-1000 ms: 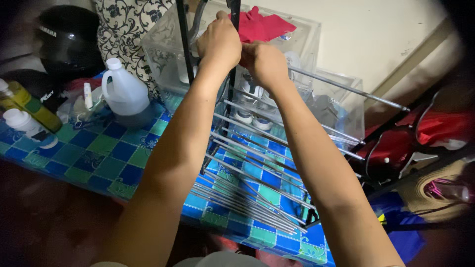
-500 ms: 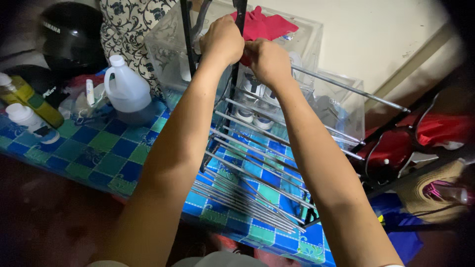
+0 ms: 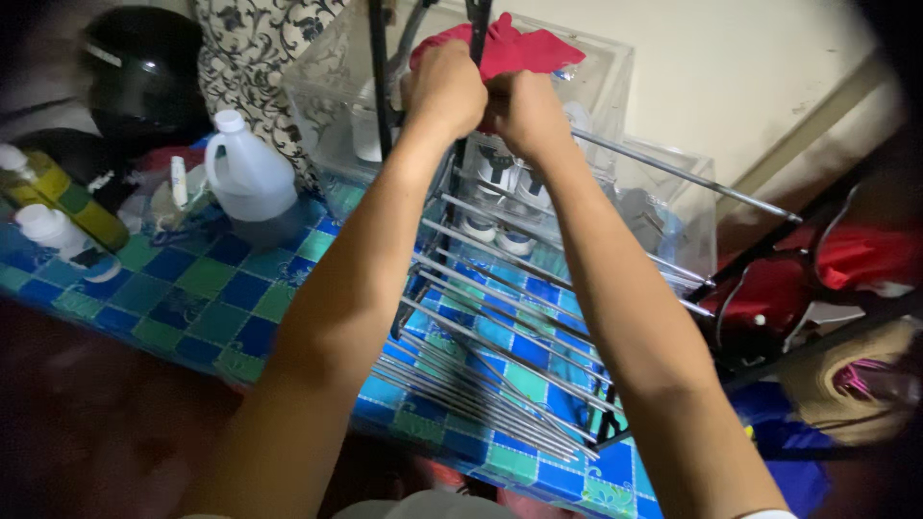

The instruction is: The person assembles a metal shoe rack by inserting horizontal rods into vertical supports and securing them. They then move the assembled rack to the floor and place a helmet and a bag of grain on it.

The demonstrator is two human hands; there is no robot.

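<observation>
Left hand [image 3: 444, 88] and right hand [image 3: 522, 111] are both clenched side by side on the red cloth [image 3: 524, 48], held at the top of a black-framed metal rod rack [image 3: 500, 327]. The rack stands on the blue-green checked worktop [image 3: 202, 288], with a white plastic jug [image 3: 248, 173] to the left.

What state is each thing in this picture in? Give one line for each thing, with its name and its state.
Left hand: fist closed on the rack's black post.
Right hand: closed beside it, at the red cloth.
Red cloth: bunched at the rack top.
Metal rack: rods slanting over the tiled surface.
White jug: upright, capped.
</observation>
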